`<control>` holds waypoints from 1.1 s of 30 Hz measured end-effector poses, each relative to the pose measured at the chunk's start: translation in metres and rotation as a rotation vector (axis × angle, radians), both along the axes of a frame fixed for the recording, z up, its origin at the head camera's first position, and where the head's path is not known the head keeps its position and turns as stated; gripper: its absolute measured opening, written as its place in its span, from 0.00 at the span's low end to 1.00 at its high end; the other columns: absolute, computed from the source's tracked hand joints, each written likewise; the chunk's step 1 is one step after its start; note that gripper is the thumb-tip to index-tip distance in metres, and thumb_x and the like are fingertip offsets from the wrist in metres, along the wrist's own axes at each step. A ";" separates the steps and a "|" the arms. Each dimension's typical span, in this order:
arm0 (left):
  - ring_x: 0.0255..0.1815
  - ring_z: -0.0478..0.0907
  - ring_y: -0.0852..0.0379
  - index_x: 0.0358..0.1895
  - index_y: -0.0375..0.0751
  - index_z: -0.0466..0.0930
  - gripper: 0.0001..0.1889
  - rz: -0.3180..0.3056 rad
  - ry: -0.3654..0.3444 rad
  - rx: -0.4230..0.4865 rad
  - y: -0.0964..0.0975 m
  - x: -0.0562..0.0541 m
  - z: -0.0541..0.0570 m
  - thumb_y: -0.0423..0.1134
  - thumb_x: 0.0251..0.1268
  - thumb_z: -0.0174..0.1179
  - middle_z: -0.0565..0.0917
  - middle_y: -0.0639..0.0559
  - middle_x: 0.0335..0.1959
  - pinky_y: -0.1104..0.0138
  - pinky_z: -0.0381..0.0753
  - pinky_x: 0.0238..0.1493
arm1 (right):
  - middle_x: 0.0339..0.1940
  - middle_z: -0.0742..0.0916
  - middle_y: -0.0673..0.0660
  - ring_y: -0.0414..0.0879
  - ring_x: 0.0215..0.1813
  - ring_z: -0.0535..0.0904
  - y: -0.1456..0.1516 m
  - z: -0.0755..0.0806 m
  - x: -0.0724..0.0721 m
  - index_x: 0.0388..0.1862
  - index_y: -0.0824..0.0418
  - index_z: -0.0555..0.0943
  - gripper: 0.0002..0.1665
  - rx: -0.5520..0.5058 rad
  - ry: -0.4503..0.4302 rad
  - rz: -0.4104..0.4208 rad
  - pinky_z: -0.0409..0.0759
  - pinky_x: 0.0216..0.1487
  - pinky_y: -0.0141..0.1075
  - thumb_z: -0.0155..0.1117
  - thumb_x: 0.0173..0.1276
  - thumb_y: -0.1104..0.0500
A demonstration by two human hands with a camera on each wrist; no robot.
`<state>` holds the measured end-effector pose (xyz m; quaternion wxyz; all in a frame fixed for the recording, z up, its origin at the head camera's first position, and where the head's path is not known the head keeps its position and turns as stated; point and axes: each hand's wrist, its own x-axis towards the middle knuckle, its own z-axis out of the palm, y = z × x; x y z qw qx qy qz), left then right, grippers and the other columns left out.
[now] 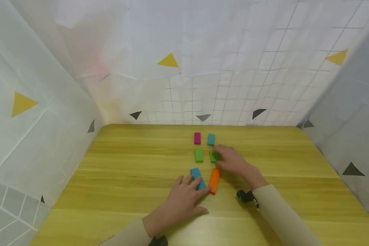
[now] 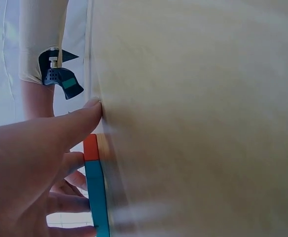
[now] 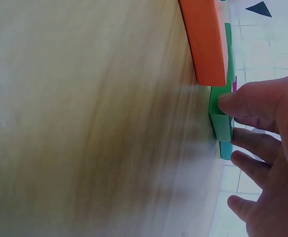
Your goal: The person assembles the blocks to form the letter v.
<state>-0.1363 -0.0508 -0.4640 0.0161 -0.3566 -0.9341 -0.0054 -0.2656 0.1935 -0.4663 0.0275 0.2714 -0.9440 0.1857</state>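
My right hand [image 1: 232, 161] pinches a green block [image 1: 213, 156] on the table. In the right wrist view its thumb presses the near part of the green block [image 3: 222, 116], with fingers at the far side. My left hand [image 1: 182, 200] lies palm down with fingers spread over a blue block [image 1: 195, 173]. Its index fingertip reaches the lower end of an orange block [image 1: 214, 180]; the thumb sticks out to the right. The left wrist view shows fingertips along the side of the blue block [image 2: 97, 197], with the orange block [image 2: 90, 147] beyond it.
A second green block [image 1: 199, 155] lies left of the pinched one. Farther back are a magenta block [image 1: 197, 138] and a teal block [image 1: 211, 139], side by side. The wooden table [image 1: 126, 164] is bounded by white sheeted walls [image 1: 141, 41] with yellow and dark triangles.
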 end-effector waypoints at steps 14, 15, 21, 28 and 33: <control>0.74 0.65 0.42 0.73 0.73 0.62 0.38 0.003 -0.002 0.009 0.000 0.000 0.000 0.76 0.59 0.51 0.69 0.52 0.74 0.40 0.66 0.67 | 0.55 0.85 0.57 0.54 0.56 0.80 0.004 0.000 0.001 0.52 0.59 0.79 0.21 0.001 0.012 0.002 0.72 0.65 0.56 0.68 0.58 0.59; 0.74 0.65 0.42 0.73 0.73 0.62 0.38 0.003 -0.003 0.009 0.000 0.000 0.001 0.76 0.59 0.51 0.69 0.52 0.74 0.40 0.67 0.67 | 0.55 0.85 0.57 0.54 0.56 0.80 0.004 0.001 0.002 0.52 0.59 0.80 0.21 0.000 0.010 0.001 0.72 0.65 0.56 0.68 0.58 0.59; 0.73 0.66 0.42 0.73 0.74 0.62 0.38 0.003 -0.002 -0.008 0.000 -0.001 0.001 0.76 0.59 0.50 0.69 0.52 0.74 0.40 0.67 0.67 | 0.53 0.85 0.56 0.54 0.53 0.80 0.004 0.003 0.004 0.51 0.59 0.80 0.20 -0.009 0.001 -0.010 0.75 0.63 0.54 0.69 0.58 0.59; 0.75 0.64 0.41 0.74 0.74 0.61 0.38 0.007 -0.026 -0.008 0.001 -0.001 0.002 0.76 0.60 0.50 0.68 0.52 0.75 0.39 0.66 0.68 | 0.51 0.86 0.56 0.53 0.51 0.81 0.010 0.003 0.005 0.50 0.59 0.80 0.21 -0.044 0.026 -0.023 0.78 0.59 0.52 0.71 0.56 0.59; 0.75 0.64 0.41 0.74 0.73 0.62 0.37 0.008 -0.043 -0.011 0.000 -0.002 0.003 0.75 0.60 0.50 0.67 0.52 0.75 0.39 0.66 0.68 | 0.49 0.86 0.56 0.53 0.50 0.81 0.015 0.003 0.007 0.49 0.59 0.80 0.21 -0.043 0.044 -0.027 0.78 0.58 0.52 0.72 0.56 0.58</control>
